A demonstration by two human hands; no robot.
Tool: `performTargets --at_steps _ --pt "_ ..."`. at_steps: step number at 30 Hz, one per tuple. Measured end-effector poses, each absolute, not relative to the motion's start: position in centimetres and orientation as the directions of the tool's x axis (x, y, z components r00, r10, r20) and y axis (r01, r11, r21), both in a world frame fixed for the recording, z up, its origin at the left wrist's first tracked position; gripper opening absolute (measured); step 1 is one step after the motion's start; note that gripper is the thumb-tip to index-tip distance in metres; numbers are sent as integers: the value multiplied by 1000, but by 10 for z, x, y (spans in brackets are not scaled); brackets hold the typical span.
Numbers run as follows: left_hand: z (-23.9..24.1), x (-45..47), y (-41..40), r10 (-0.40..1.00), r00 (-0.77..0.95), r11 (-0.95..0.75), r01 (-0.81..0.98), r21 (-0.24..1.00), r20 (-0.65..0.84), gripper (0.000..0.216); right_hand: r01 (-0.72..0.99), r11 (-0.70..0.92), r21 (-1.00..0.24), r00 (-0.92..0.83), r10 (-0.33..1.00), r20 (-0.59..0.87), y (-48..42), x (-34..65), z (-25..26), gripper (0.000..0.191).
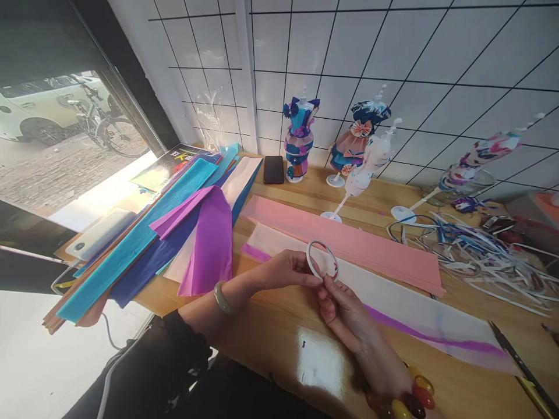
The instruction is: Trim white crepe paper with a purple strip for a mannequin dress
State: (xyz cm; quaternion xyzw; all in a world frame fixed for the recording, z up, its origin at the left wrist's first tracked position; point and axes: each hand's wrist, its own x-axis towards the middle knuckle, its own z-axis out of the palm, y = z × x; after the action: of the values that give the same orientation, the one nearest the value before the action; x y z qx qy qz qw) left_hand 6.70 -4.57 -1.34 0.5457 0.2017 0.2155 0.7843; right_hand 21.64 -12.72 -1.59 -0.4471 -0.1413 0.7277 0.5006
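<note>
A: How was your grip?
B: Your right hand (345,308) pinched the lower rim of the white ring (309,256); your left hand (288,270) gripped its left side, the fingertips close together. The ring stood on edge, raised over the near part of the table (266,320).
A: What suited it, in your view?
B: Light pressure and slow turning at your fingertips; a hard squeeze could have bent the rim.
A: And beyond your hands?
B: The white strip (406,305) lay just past them, the pink strip (349,235) farther. Working on the bare wood, nearer you, would likely have spared both from creasing.
</note>
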Motion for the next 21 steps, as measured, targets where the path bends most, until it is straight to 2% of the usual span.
performTargets --at_steps 4,10,16,21 --pt "-12 67 -47 569 820 334 -160 929 -64 33 -687 -437 -581 -136 862 -487 -128 213 -16 21" --pt "-15 63 -45 607 781 340 -89 936 -146 40 -675 -421 -606 -165 887 -432 -128 213 -13 19" --pt "-16 63 -40 649 740 445 -180 877 -177 45 -516 -520 -681 -228 849 -476 -132 215 -13 28" --pt "-13 55 -34 650 740 490 -232 840 -174 38 -293 -486 -823 -243 871 -428 -137 211 -8 35"
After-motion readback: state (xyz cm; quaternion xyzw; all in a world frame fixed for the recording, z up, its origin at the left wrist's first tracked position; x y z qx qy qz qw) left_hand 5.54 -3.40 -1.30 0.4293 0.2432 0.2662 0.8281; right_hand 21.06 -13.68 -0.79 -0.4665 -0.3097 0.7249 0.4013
